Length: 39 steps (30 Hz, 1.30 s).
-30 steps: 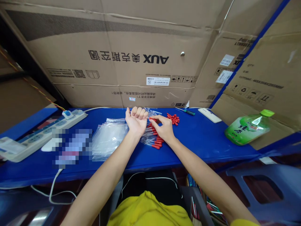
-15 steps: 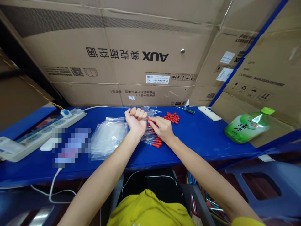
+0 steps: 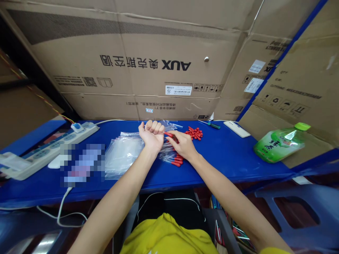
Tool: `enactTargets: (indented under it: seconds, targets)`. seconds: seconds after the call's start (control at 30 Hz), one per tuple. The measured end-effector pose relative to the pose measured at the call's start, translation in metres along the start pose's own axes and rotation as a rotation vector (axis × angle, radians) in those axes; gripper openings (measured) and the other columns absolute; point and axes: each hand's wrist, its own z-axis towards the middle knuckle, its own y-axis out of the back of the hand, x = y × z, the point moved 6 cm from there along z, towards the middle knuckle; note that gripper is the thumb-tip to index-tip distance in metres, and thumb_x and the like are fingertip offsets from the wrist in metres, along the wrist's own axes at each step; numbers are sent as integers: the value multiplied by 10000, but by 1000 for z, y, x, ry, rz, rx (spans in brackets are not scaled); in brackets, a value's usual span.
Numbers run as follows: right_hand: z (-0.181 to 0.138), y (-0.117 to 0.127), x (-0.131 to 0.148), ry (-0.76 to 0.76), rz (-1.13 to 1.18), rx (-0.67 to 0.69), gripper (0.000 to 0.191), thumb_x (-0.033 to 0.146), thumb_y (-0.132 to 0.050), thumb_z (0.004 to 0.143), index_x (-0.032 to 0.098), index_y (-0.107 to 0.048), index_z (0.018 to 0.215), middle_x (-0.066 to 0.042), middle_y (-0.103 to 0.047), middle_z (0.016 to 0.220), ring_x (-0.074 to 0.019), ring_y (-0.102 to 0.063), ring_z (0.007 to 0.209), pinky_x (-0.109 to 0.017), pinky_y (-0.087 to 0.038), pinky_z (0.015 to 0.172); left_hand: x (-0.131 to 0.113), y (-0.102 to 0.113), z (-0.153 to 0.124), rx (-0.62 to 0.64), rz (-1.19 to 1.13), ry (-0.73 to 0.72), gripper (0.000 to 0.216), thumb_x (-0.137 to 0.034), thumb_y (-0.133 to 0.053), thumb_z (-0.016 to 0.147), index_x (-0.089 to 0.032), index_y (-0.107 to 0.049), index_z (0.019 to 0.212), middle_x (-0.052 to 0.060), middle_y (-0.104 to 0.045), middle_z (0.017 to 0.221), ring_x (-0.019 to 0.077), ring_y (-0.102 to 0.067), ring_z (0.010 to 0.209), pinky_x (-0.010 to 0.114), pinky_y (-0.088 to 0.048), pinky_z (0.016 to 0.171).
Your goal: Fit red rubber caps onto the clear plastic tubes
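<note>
My left hand [image 3: 151,135] is palm up over the blue table [image 3: 225,155], its fingers curled round a bunch of clear tubes with red caps. My right hand [image 3: 182,144] sits just to its right, pinching one red-capped tube whose red end points at the left fist. Under and beside my right hand lies a pile of red-capped clear tubes [image 3: 173,160]. A heap of loose red caps [image 3: 195,133] lies just behind my right hand. A stack of clear plastic bags [image 3: 122,153] lies left of my left hand.
A white power strip [image 3: 50,150] with a cable runs along the left. A small green-handled screwdriver [image 3: 212,124] and a white phone-like slab [image 3: 236,129] lie at the back right. A green bottle [image 3: 280,142] lies on its side at far right. Cardboard boxes [image 3: 159,63] wall the back.
My left hand has closed from a loosely cupped palm into a tighter fist on the tubes. My right hand has brought a red-capped tube up against it.
</note>
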Motion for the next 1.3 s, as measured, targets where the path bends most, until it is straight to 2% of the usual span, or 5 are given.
enactTargets:
  seconds: [0.2,0.33,0.43,0.8,1.3]
  targets:
    - [0,1,-4,-47,-60,34,261,364,-474,1074,189,-660,1130,-76,-747,926,-208,-702,816,-301,-518,752,-1,-7,-3,46,-8,32,410,-318,-297,1043,-209,-174,667,-54,-186,574,87,-242,462,238,-286,469]
    - [2,0,1,9,-95,45,263,357,-461,1080,179,-655,1088,-102,-742,956,-227,-679,863,-347,-493,806,-2,-10,-2,50,-50,39,394,-274,-299,1032,-213,-149,673,-61,-168,564,79,-215,443,240,-236,442]
    - [2,-3,2,31,-108,43,245,335,-464,1080,182,-655,1062,-92,-734,910,-220,-652,810,-357,-472,778,-2,-9,-1,47,-81,37,382,-255,-280,1029,-215,-134,678,-64,-160,555,75,-208,434,243,-206,433]
    - [-1,-2,6,59,-37,-41,206,297,-493,1068,185,-665,1079,-84,-739,914,-212,-659,807,-348,-518,775,1,-8,-2,20,-78,40,389,-236,-266,1031,-215,-128,668,-63,-140,557,78,-188,433,243,-206,426]
    - [1,2,8,55,-49,-50,237,299,-478,1075,186,-685,1048,-72,-714,843,-201,-633,758,-348,-501,731,0,-11,-3,23,-90,39,387,-229,-225,1039,-214,-110,669,-63,-112,566,78,-160,440,242,-194,423]
